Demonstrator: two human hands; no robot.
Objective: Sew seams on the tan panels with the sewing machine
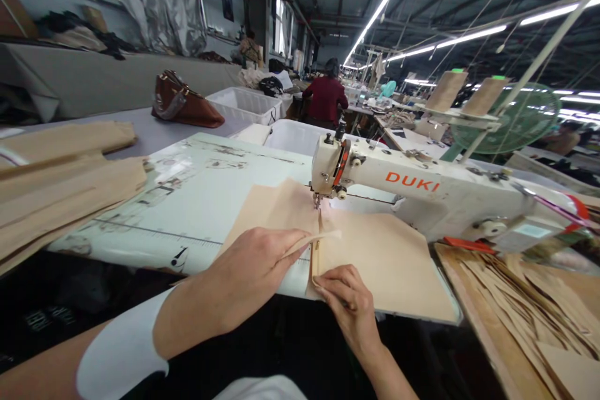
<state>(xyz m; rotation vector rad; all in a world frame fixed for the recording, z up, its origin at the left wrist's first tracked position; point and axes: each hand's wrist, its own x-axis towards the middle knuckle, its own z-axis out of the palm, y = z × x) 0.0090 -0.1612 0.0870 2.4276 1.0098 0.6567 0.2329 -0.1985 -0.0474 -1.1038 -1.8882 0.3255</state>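
A beige fabric panel [389, 262] lies flat under the needle area of a white sewing machine [375, 181] marked DUKI. Along its left side runs a narrow folded strip [315, 262] with a small gold-coloured bit on it, too small to name. My left hand [257, 272] is closed, pinching a raised beige fabric flap [323, 237] between thumb and fingers, just in front of the presser foot [317, 200]. Nearer to me, my right hand [349, 297] pinches the near end of the folded strip at the table's front edge. Another beige piece [267, 206] spreads to the left of the needle.
Stacked beige pieces [70, 169] lie at the left. Cut beige strips [529, 319] cover a wooden board at the right. A brown handbag [185, 103] and a white bin [246, 104] stand behind. Thread cones [447, 91] and a green fan [510, 115] rise behind the machine. A person [327, 97] sits further back.
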